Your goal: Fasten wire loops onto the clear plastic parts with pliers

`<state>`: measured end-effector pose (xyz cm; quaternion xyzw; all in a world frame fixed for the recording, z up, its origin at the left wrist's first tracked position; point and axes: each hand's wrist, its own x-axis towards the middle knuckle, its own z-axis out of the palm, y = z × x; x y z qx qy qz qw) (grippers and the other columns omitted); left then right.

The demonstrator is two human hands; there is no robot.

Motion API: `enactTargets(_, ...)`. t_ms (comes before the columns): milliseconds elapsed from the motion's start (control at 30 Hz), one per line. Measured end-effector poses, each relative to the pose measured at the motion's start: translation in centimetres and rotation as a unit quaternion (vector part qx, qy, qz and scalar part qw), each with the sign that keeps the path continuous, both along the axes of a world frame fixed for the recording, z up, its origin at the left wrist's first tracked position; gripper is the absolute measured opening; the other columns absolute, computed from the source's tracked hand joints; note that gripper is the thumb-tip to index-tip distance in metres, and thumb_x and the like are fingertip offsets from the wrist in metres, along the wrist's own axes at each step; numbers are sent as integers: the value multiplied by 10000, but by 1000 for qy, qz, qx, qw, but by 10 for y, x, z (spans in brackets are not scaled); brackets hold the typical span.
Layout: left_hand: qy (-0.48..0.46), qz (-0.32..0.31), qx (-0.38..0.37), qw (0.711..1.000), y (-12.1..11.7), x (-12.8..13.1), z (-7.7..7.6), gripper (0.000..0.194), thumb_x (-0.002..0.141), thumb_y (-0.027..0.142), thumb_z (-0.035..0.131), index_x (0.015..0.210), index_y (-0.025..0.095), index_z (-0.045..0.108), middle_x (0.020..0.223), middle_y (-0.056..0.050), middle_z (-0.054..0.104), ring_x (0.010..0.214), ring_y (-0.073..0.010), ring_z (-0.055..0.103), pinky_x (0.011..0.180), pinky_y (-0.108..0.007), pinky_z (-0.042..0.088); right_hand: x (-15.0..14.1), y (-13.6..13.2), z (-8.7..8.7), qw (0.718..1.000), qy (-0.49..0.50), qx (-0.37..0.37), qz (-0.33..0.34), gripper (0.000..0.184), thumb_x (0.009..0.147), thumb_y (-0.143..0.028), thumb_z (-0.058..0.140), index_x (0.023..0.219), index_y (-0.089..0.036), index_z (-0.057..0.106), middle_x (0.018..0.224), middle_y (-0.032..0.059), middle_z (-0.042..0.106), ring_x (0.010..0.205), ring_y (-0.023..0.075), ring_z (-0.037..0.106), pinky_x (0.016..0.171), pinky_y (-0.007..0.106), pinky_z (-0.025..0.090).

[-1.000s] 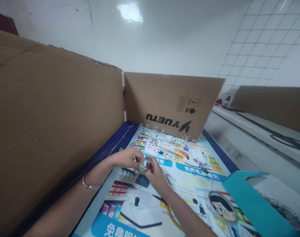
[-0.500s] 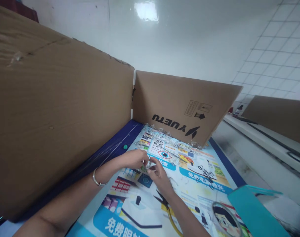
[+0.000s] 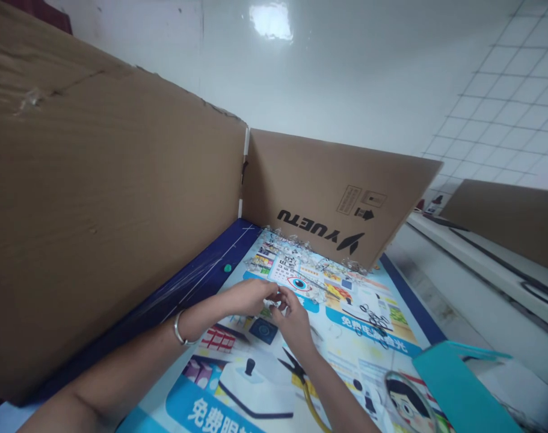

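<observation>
My left hand [image 3: 252, 296] and my right hand [image 3: 295, 319] meet over the printed table cover [image 3: 264, 385], fingertips bent inward and closed together. Between them is a small shiny, clear-whitish piece [image 3: 270, 304], mostly covered by the fingers; its kind cannot be made out. A silver bangle [image 3: 178, 329] circles my left wrist. Beside my right forearm lie pliers [image 3: 303, 379] with dark jaws and yellow handles, partly under the arm.
Cardboard panels [image 3: 310, 180] wall the left and far sides. Clear shiny bits [image 3: 296, 242] are scattered along the far panel. Dark small loops [image 3: 373, 322] lie to the right, near a teal box [image 3: 463, 385]. A round clear-rimmed item [image 3: 409, 403] and a green bead-like piece [image 3: 227, 268] also lie there.
The view has swung left, shifting things rightward. My hands stay together, with the fingers turning around the small piece; its green part, visible earlier, is now hidden.
</observation>
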<state>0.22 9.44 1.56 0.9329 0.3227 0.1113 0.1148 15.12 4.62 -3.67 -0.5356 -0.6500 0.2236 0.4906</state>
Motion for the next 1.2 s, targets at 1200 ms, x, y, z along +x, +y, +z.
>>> enactTargets(1200,-71,-4,25,997,-4,7,-3,261,642,-1,454,820,188,435,884,-15,493,791,-156,499,670,-234,391,4,-4,5,979,-190,-10,-70,163,699,-148,487,816,-224,573,778,14,631,725,175,568,634,252,358)
